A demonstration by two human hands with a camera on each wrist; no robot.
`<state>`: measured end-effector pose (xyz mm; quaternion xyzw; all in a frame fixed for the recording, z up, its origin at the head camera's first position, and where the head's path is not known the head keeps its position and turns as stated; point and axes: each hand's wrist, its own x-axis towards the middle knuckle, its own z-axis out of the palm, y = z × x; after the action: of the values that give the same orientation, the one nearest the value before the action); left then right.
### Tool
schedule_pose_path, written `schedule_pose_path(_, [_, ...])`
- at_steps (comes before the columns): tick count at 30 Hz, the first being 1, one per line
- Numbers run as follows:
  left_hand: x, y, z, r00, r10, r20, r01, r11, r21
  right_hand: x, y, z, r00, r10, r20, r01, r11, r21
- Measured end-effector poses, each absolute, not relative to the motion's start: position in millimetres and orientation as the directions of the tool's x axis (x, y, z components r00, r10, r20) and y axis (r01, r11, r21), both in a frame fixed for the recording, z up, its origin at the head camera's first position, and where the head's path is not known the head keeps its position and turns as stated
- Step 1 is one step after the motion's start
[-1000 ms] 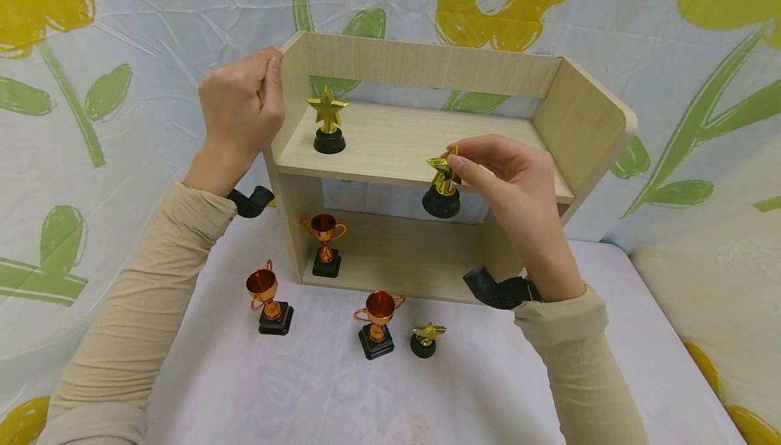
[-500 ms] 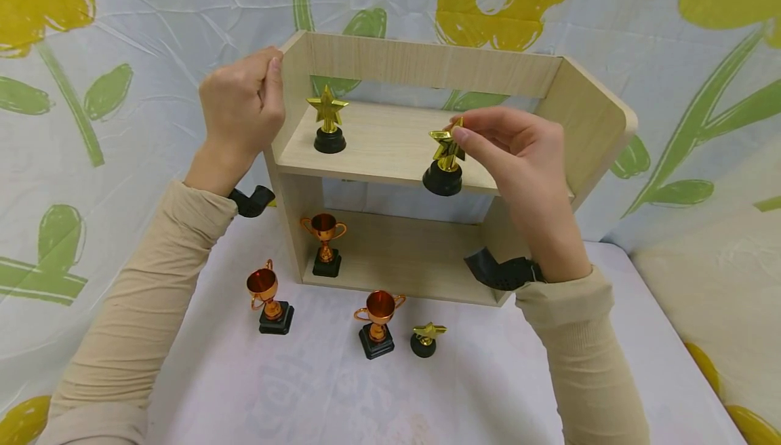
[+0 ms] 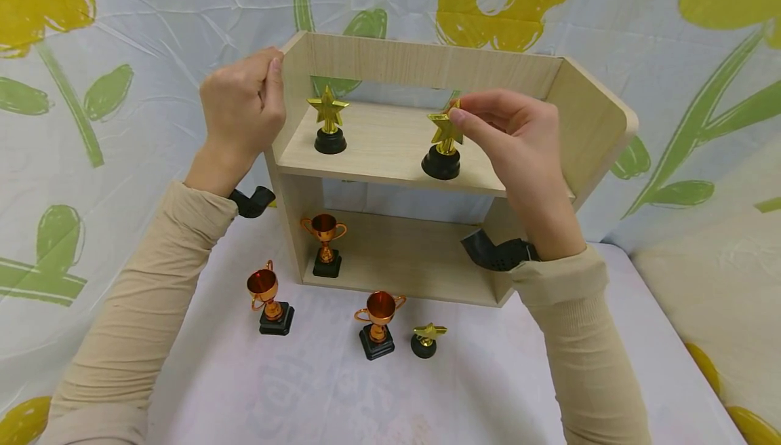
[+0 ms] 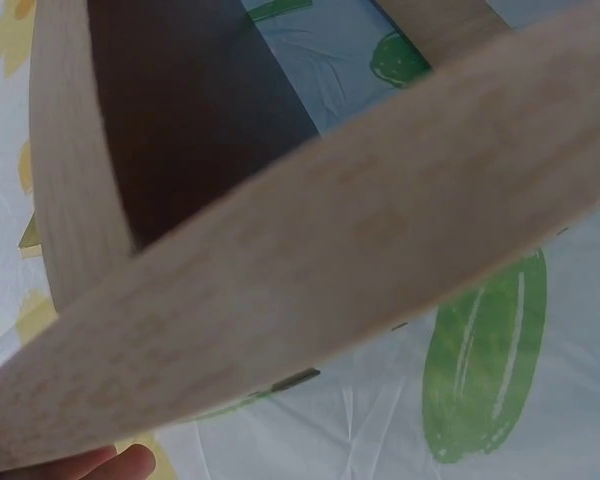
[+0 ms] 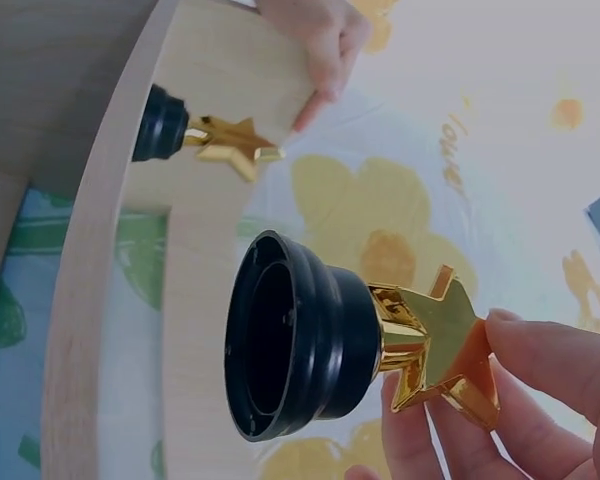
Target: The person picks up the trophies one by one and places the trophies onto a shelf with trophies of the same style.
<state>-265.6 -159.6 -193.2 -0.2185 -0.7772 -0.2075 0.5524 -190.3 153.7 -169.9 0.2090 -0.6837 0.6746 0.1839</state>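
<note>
My right hand (image 3: 521, 140) pinches a gold star trophy (image 3: 441, 162) by its star, between thumb and fingers. The trophy hangs upright at the front edge of the upper board of a wooden shelf (image 3: 378, 136). In the right wrist view the hollow underside of its black base (image 5: 270, 340) shows, apart from the board. My left hand (image 3: 244, 102) grips the top of the shelf's left side panel; in the left wrist view only some fingertips (image 4: 130, 464) show beside the panel. A second star trophy (image 3: 329, 123) stands at the left of the upper board.
An orange cup trophy (image 3: 326, 245) stands on the lower board, at the left. On the white table (image 3: 488, 391) before the shelf are two more cup trophies, one left (image 3: 272, 302) and one central (image 3: 378, 326), and a small star trophy (image 3: 424, 340).
My right hand has raised the star trophy from below the upper board's front edge to about that board's height. The left hand has stayed on the side panel.
</note>
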Motion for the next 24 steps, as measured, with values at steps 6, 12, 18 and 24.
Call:
schedule_pose_path(6, [-266,-158,-193,-0.3,0.08,0.951,0.574,0.811,0.112,-203,155,-173,-0.847,-0.037,0.529,-0.53,0.004,-0.848])
schedule_pose_path(12, [-267,-158,-194,-0.295,0.071,0.953,0.57,0.814,0.116,-217,155,-181,-0.837,-0.057,0.544,-0.544,-0.017,-0.839])
schedule_pose_path(18, [-267,-158,-195,-0.293,0.068,0.954,0.569,0.814,0.117,-226,155,-188,-0.838,-0.066,0.541,-0.542,-0.01,-0.841])
schedule_pose_path(24, [-267,-158,-194,-0.292,0.069,0.954,0.571,0.813,0.115,-233,155,-194,-0.845,-0.075,0.529,-0.531,0.012,-0.847])
